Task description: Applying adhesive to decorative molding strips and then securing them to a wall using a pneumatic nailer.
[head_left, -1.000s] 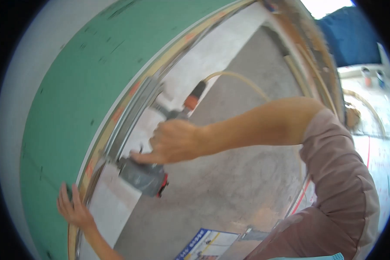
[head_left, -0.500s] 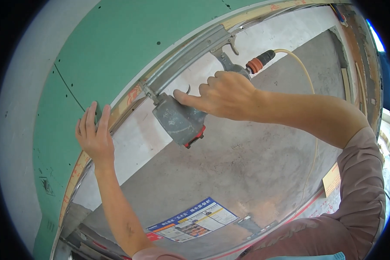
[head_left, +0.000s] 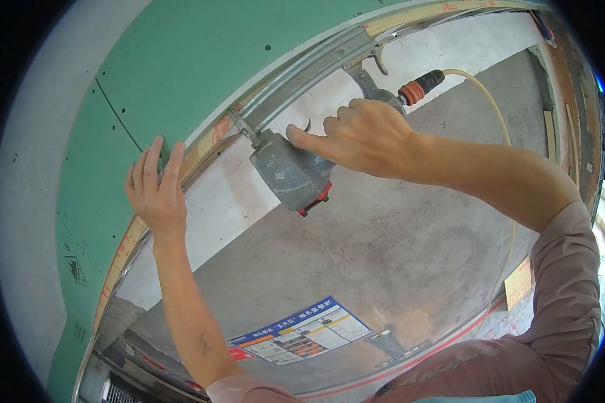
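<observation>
My right hand (head_left: 370,138) grips a grey pneumatic nail gun (head_left: 292,171), its index finger at the curved trigger. The gun lies on its side, with the nose and the long magazine (head_left: 306,77) along the wooden strip (head_left: 212,141) at the board's edge. A tan air hose (head_left: 491,97) joins its handle through an orange and black coupling (head_left: 420,87). Left of the nose, my left hand (head_left: 158,191) rests on the edge of the green board (head_left: 202,67), fingers stretched out over its face. Its thumb is hidden.
Beyond the board's edge is a grey and white plastered wall (head_left: 383,248). On it, low down, hangs a blue and white poster (head_left: 302,332). A yellowish card (head_left: 517,283) is at the lower right. A pale wall surface (head_left: 30,201) borders the board on the left.
The whole view has shifted a little, so everything sits farther right and higher in the picture. Both hands and the nail gun keep nearly the same places against the board.
</observation>
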Available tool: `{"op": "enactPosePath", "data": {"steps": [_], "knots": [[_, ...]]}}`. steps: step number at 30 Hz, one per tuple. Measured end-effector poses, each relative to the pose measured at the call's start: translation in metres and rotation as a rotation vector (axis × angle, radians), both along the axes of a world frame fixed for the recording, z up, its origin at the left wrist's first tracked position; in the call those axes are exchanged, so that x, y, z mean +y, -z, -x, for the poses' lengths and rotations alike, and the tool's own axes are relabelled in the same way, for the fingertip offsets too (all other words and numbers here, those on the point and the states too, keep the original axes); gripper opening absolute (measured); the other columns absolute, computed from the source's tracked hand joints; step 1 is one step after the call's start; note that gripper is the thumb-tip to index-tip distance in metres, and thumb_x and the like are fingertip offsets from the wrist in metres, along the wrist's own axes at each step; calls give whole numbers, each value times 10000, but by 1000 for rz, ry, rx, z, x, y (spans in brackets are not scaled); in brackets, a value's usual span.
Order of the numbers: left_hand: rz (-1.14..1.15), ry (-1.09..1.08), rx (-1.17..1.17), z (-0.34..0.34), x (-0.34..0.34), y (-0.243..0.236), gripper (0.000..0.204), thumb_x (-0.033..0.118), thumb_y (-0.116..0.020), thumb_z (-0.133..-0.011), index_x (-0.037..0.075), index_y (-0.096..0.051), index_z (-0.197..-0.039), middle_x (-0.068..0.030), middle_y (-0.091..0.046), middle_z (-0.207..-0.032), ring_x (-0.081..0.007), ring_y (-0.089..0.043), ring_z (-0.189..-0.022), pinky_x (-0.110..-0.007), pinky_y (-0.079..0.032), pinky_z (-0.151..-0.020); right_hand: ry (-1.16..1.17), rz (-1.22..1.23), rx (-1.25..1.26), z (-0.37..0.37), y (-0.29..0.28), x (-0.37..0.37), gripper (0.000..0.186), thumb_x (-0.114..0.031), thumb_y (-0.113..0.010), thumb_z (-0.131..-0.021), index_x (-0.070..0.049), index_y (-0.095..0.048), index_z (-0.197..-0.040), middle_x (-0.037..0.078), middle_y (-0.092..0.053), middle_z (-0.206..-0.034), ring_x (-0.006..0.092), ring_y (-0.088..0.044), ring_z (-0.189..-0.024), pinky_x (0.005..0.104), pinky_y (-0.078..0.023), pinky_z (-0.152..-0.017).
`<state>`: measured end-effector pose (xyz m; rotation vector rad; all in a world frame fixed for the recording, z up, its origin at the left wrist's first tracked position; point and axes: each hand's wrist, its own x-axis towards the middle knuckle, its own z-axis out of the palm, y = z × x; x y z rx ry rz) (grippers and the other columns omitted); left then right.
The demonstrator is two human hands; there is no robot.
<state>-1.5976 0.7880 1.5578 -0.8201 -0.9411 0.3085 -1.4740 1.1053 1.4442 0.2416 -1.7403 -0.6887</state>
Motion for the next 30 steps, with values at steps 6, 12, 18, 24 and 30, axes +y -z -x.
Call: {"op": "enactPosePath", "data": {"steps": [6, 12, 18, 24, 30], "knots": [[0, -14, -1, 0, 1, -1, 413, 35, -606, -901, 278, -693, -1224, -17, -622, -1310, -239, -609, -1142, -430, -449, -959, 70, 64, -121, -3, -1, -5, 398, -104, -702, -830, -100, -539, -1193, 32, -633, -645, 151, -632, -558, 265, -462, -449], [-36, 86, -84, 4, -24, 2, 407, 98, -713, -870, 134, -666, -1272, -74, -631, -1322, -305, -579, -1198, -429, -430, -1016, -84, -80, -101, -9, 25, -18, 478, -102, -674, -823, -67, -522, -1274, 32, -649, -681, 175, -654, -604, 296, -506, -526], [-187, 295, -166, 40, -73, 25, 332, 106, -719, -879, 72, -696, -1209, -122, -631, -1327, -310, -571, -1242, -459, -411, -1060, -155, 8, -157, 7, 30, -43, 514, -96, -649, -824, -108, -518, -1321, 40, -663, -720, 195, -668, -629, 300, -521, -583], [-226, 308, -115, 44, -71, 24, 232, 121, -744, -852, 119, -741, -1084, -86, -663, -1264, -306, -604, -1199, -502, -401, -1055, -134, -6, -150, 26, 17, -96, 538, -113, -657, -817, -104, -517, -1336, 42, -648, -680, 192, -667, -620, 297, -507, -571], [-247, 297, -29, 47, -65, 21, 143, 120, -725, -864, 123, -759, -1004, -72, -690, -1215, -291, -628, -1164, -484, -409, -1036, -69, -27, -138, 28, 5, -133, 555, -136, -679, -807, -100, -512, -1335, 32, -652, -680, 178, -662, -607, 289, -507, -572]]}}
